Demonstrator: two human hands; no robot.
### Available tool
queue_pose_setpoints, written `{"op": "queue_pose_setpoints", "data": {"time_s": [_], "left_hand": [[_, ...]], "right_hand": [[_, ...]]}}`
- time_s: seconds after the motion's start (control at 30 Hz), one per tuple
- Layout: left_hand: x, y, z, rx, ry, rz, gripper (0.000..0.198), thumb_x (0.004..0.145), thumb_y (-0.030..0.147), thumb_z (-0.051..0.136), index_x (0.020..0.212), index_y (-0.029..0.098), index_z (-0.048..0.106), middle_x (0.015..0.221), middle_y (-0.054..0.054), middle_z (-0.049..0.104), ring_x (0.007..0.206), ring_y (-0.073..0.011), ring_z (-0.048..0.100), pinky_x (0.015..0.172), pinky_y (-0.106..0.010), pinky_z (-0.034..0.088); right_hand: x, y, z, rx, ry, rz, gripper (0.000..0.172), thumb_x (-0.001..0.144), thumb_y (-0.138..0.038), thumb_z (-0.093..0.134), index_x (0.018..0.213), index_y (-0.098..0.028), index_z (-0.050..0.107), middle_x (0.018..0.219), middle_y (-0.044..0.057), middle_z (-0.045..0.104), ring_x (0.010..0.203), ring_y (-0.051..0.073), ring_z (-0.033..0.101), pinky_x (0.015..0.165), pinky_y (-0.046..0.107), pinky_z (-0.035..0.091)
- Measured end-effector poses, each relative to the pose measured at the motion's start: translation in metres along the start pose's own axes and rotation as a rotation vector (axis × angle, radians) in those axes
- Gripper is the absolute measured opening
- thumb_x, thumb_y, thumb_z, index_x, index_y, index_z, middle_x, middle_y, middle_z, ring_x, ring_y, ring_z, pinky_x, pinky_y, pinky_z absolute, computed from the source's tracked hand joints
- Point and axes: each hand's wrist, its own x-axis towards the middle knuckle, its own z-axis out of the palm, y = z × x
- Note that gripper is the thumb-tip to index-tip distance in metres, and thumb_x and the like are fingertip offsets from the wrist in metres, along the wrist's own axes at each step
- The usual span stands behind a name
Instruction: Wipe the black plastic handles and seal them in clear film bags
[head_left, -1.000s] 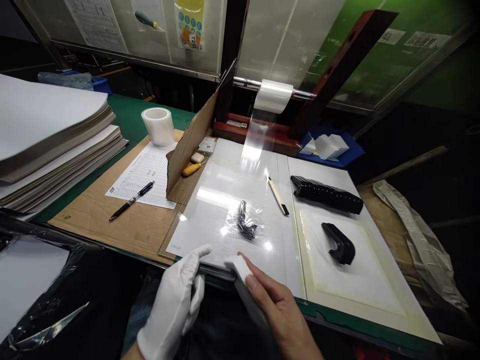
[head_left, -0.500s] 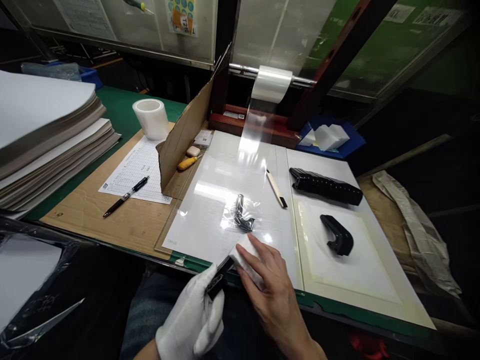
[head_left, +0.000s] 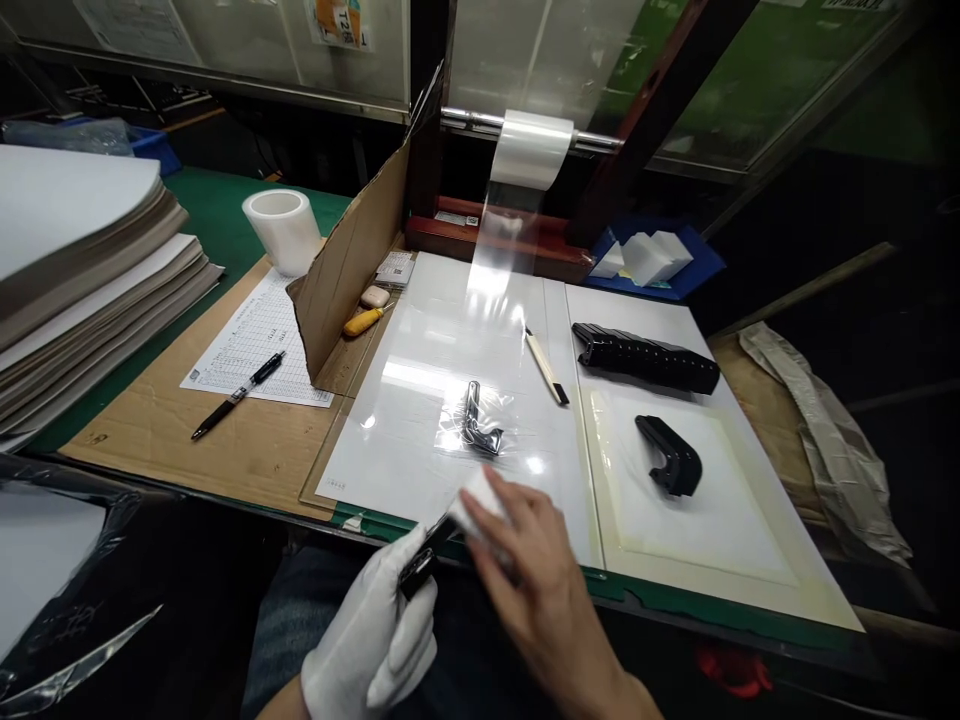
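My left hand point(head_left: 379, 615), in a white glove, is closed round a black plastic part point(head_left: 421, 568) at the near edge of the table. My bare right hand point(head_left: 529, 565) grips a white foam block point(head_left: 474, 508), held against the far end of that part; motion blurs its fingers slightly. Just beyond lies a black L-shaped part point(head_left: 480, 420) under clear film on the white sheet point(head_left: 375, 455). To the right, a black curved part point(head_left: 671, 458) rests on a taped white sheet, with a row of black parts point(head_left: 646, 358) behind it.
A film roll point(head_left: 534, 150) hangs on a bar, its strip reaching the table. A cutter-like tool point(head_left: 546, 368) lies mid-table. A cardboard divider point(head_left: 360, 270), pen point(head_left: 238, 395), white tape roll point(head_left: 281, 230) and paper stack point(head_left: 82, 220) stand left; a blue bin point(head_left: 694, 280) holds white blocks.
The view has shifted a little, so the table's things sit slightly up and left. My right hand with the foam block has moved slightly along the black part held in my left.
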Motion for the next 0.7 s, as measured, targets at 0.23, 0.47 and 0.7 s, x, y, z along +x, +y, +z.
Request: {"op": "queue_pose_setpoints", "data": {"time_s": [0.23, 0.47, 0.7], "left_hand": [[-0.004, -0.005, -0.015, -0.035, -0.114, 0.025, 0.043, 0.089, 0.058, 0.061, 0.080, 0.016, 0.066, 0.026, 0.011, 0.028, 0.020, -0.0040, 0.016, 0.025, -0.014, 0.018], [-0.023, 0.021, 0.000, 0.355, -0.095, 0.110, 0.062, 0.076, 0.059, 0.076, 0.120, 0.016, 0.070, 0.059, -0.004, 0.068, 0.042, -0.0153, 0.059, 0.037, -0.021, 0.042], [-0.015, 0.024, -0.001, 0.780, 0.154, 0.427, 0.008, 0.076, 0.022, 0.078, 0.084, 0.020, 0.077, 0.075, -0.003, 0.075, 0.081, -0.0235, 0.072, 0.073, -0.033, 0.059]], "right_hand": [[0.010, 0.004, -0.034, 0.589, -0.232, 0.564, 0.041, 0.098, -0.050, 0.054, 0.137, -0.037, 0.059, 0.148, 0.000, 0.053, 0.139, 0.026, 0.044, 0.119, 0.050, 0.031], [0.009, -0.017, -0.053, 0.838, -0.094, 0.550, 0.054, 0.094, -0.062, 0.052, 0.136, -0.029, 0.061, 0.132, 0.009, 0.066, 0.117, 0.033, 0.065, 0.097, 0.047, 0.053], [0.006, -0.017, -0.007, 0.211, -0.081, -0.238, 0.056, 0.097, -0.019, 0.058, 0.148, -0.038, 0.045, 0.152, 0.006, 0.049, 0.129, 0.022, 0.055, 0.101, 0.040, 0.053]]}}
